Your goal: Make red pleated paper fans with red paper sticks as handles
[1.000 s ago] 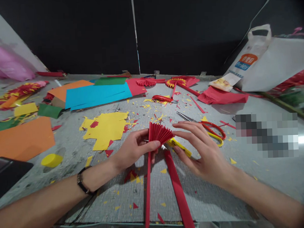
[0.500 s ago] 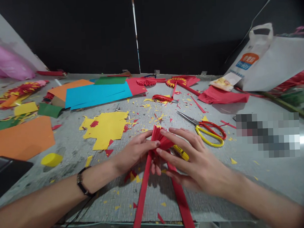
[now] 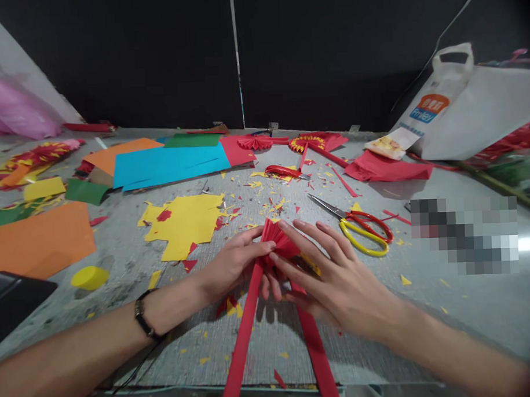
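Between my hands is a pleated red paper fan (image 3: pixel 280 239) with two long red strips (image 3: pixel 247 326) hanging from it toward the table's front edge. My left hand (image 3: pixel 239 260) pinches the fan's left side near its base, thumb on top and other fingertips curled beneath. Spread over the fan's right side, my right hand (image 3: pixel 332 271) has its fingers apart, the fingertips resting on the pleats. A yellow object (image 3: pixel 311 265), partly hidden, lies under those fingers. Scissors with one red and one yellow handle (image 3: pixel 366 232) lie open just beyond my right hand.
Left of the hands lie cut yellow paper (image 3: pixel 190 224), a yellow cap-like disc (image 3: pixel 90 278) and orange paper (image 3: pixel 40 238). Farther back are blue paper (image 3: pixel 172 164), red-handled scissors (image 3: pixel 284 171) and a red-and-yellow paper rosette (image 3: pixel 306 142). A white bag (image 3: pixel 479 110) stands at right. Scraps litter the table.
The fan and both hands have shifted very slightly left. The left strip's lower end has swung left. My left hand keeps its pinch, and my right fingers stay spread over the pleats.
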